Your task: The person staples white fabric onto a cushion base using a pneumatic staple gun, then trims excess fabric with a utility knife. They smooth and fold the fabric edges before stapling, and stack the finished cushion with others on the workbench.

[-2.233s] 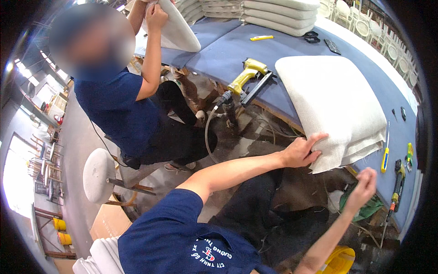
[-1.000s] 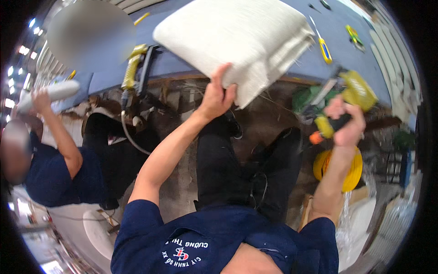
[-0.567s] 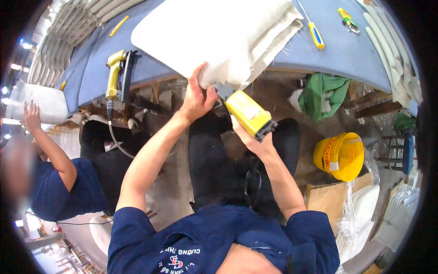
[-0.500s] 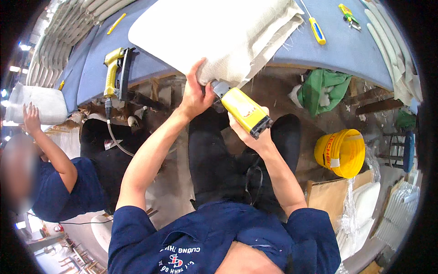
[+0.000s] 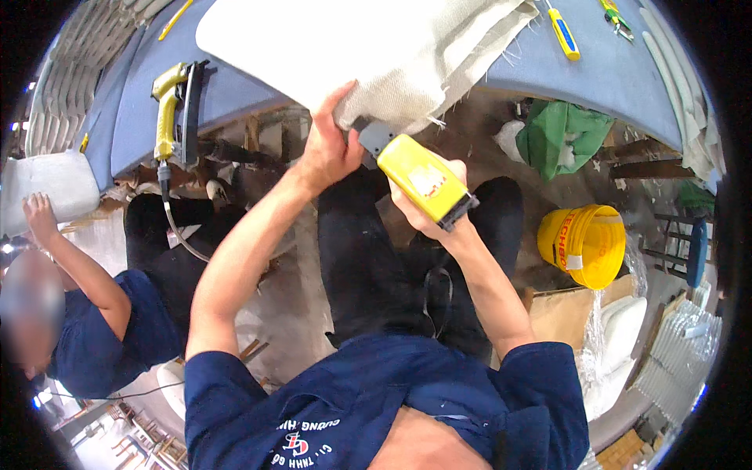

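A pale fabric-covered panel [image 5: 290, 47] lies on the blue-topped table, its frayed woven fabric edge [image 5: 399, 98] hanging past the near side. My left hand [image 5: 330, 153] grips the panel's near corner, with the index finger stretched along the cloth and the thumb beside the tool's nose. My right hand [image 5: 415, 204] is wrapped around a yellow handheld power tool [image 5: 423, 176] with a dark grey nose and black rear end. The nose meets the fabric edge by my left thumb; I cannot make out the exact kind of tool, and its underside is hidden.
On the blue table [image 5: 235, 90] lie a yellow staple gun [image 5: 167, 117] with a hose, a screwdriver [image 5: 564, 35] and green-handled pliers [image 5: 615, 19]. Stacked pads line both sides. A yellow bucket [image 5: 554, 239] and green cloth bag [image 5: 560, 141] are right. A co-worker [image 5: 110, 329] handles another pad at left.
The view has shifted slightly. The tool's nose has come a little closer in against the fabric edge beside my left thumb. Both hands keep their holds.
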### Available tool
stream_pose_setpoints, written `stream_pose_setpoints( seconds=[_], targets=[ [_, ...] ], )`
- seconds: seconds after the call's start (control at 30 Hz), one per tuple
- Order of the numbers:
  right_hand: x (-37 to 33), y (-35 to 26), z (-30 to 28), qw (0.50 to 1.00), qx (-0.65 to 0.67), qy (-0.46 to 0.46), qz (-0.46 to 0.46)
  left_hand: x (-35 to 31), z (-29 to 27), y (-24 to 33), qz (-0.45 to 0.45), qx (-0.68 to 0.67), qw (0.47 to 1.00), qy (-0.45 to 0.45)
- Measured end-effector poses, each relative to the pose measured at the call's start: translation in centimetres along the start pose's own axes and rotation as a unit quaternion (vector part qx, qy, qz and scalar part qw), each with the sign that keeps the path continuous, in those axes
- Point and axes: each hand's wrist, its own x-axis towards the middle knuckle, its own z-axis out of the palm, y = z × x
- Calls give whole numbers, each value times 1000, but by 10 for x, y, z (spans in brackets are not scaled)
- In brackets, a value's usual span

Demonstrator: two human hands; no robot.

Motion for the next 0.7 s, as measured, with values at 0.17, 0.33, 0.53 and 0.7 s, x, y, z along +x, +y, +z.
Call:
stream_pose_setpoints(
  seconds=[0.17,0.33,0.53,0.7],
  targets=[
    [10,-7,-3,1000,5,12,5,14,-9,6,7,17,1000,18],
    [38,-47,-81,1000,-2,28,8,23,-15,28,-104,-38,994,3],
    [121,-26,-230,855,-503,116,43,28,0,42,-76,35,992,92],
    [136,87,-321,784,-582,150,157,31,0,64,-164,-63,984,41]
  ],
)
